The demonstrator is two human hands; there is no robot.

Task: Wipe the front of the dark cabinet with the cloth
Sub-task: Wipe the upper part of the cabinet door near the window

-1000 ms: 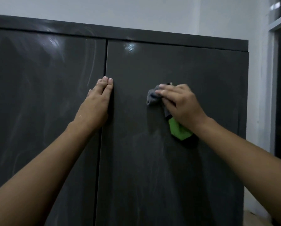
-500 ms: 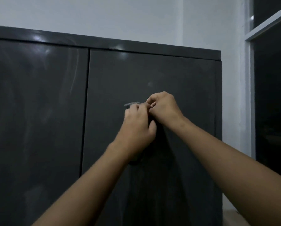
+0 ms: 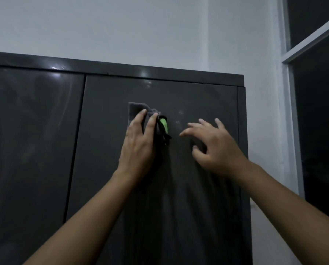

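Note:
The dark cabinet (image 3: 198, 96) fills the lower view, with two glossy doors split by a vertical gap left of centre. A grey cloth (image 3: 136, 109) with a green patch lies flat against the upper part of the right door. My left hand (image 3: 138, 142) presses on the cloth with straight fingers, covering its lower part. My right hand (image 3: 213, 144) hovers to the right of the cloth, fingers spread and relaxed, holding nothing.
A pale wall (image 3: 121, 29) rises behind the cabinet top. A window frame (image 3: 291, 60) with dark panes stands at the right, beside the cabinet's right edge. Faint wipe streaks show on the left door (image 3: 31, 131).
The cloth has passed from my right hand to my left. My left hand left the door gap and now presses the cloth flat; my right hand has let go and moved right.

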